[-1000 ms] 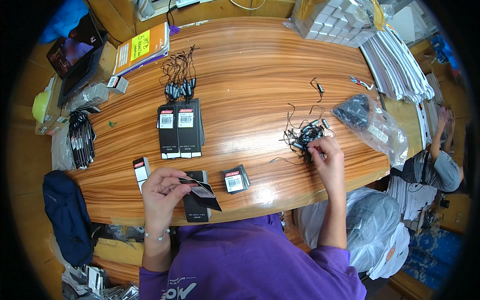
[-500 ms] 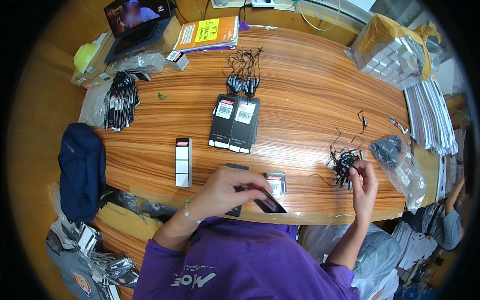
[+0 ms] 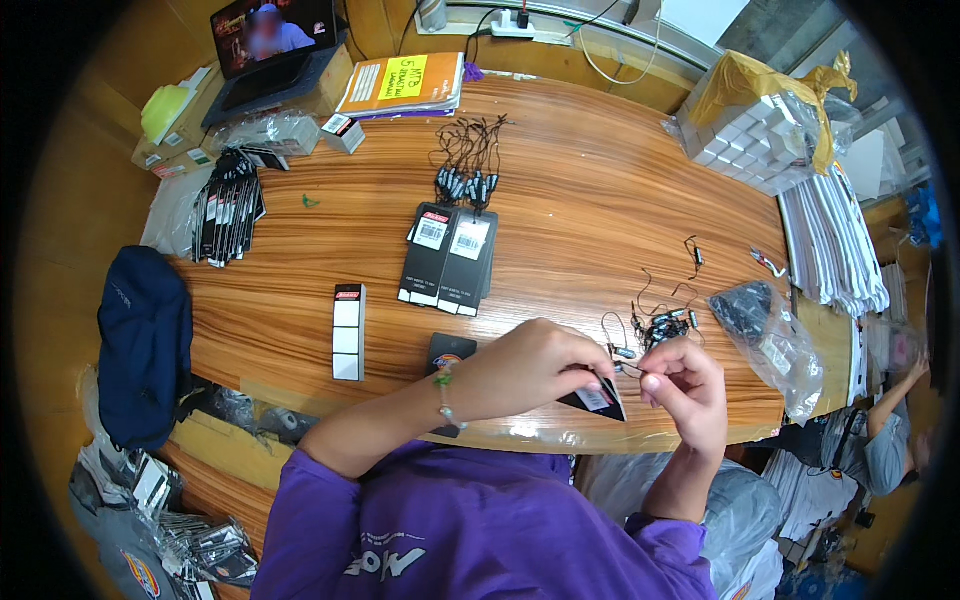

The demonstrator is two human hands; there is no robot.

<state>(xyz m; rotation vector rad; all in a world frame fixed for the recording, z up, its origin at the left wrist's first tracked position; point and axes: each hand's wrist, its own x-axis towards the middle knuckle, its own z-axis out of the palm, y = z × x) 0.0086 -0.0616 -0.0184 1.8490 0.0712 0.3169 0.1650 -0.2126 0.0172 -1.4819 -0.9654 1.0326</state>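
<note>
My left hand (image 3: pixel 545 372) is closed on a black hang tag (image 3: pixel 604 402) with a white label, held tilted above the table's near edge. Close by on its right, my right hand (image 3: pixel 690 392) pinches a thin black hang-tag string (image 3: pixel 630 367), whose other end reaches toward the tag. Just beyond the right hand lies a tangled pile of black strings (image 3: pixel 668 326) with small pale-printed fasteners. Another black tag (image 3: pixel 450 352) rests partly hidden beneath my left wrist. Further off, a stack of black tags (image 3: pixel 428 272) has its strings (image 3: pixel 468 180) spread out behind it.
A strip of white labels (image 3: pixel 348 335) lies left of the tag stack. Toward the right are a plastic bag (image 3: pixel 775 345), small snips (image 3: pixel 768 262) and piled white sheets (image 3: pixel 835 240). More tags (image 3: pixel 228 215), a navy pouch (image 3: pixel 145 345) and a screen (image 3: pixel 272 35) are at left.
My left hand has moved right with the hang tag. My right hand has drawn back from the pile, now pinching a string near the tag. The whole view has shifted slightly.
</note>
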